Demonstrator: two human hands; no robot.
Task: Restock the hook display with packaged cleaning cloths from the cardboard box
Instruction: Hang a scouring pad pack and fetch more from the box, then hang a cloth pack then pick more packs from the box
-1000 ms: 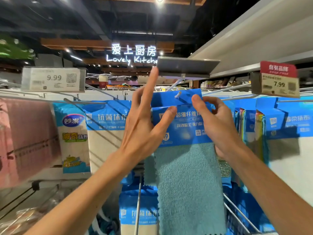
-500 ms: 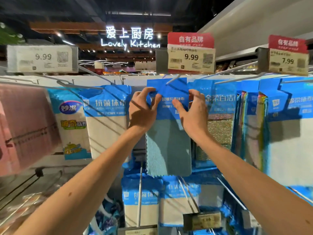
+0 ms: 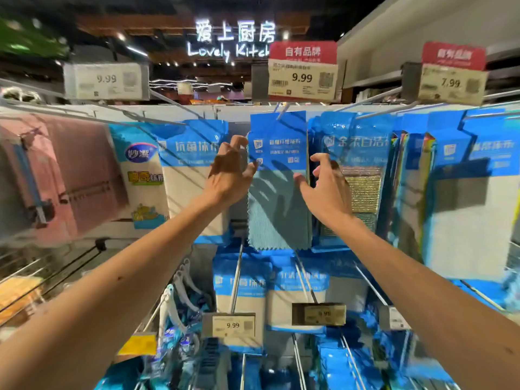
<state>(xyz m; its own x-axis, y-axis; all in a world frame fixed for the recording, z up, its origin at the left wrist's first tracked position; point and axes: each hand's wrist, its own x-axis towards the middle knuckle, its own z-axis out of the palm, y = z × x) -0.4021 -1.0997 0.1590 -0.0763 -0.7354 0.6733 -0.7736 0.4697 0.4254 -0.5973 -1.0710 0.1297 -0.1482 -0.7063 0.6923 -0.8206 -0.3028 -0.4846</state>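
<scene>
Both grips stood wide and held nothing: my left hand (image 3: 229, 171) and my right hand (image 3: 323, 190) hovered, fingers loosely curled, on either side of the teal cleaning cloth pack (image 3: 278, 204). The hook display (image 3: 230, 114) filled the view ahead of me, with 2 rows of hanging stock in sight. A pink towel (image 3: 56, 170) hung far to the left. The teal pack hung in the top row, between a white cloth pack (image 3: 191, 175) and a scouring pad pack (image 3: 360, 181). My left thumb lay at its left edge and my right thumb in front of the cloth; I could not tell whether either touched. Above it sat a price tag (image 3: 302, 78) reading 9.99. The pack's blue header card hung from the hook (image 3: 282, 111).
</scene>
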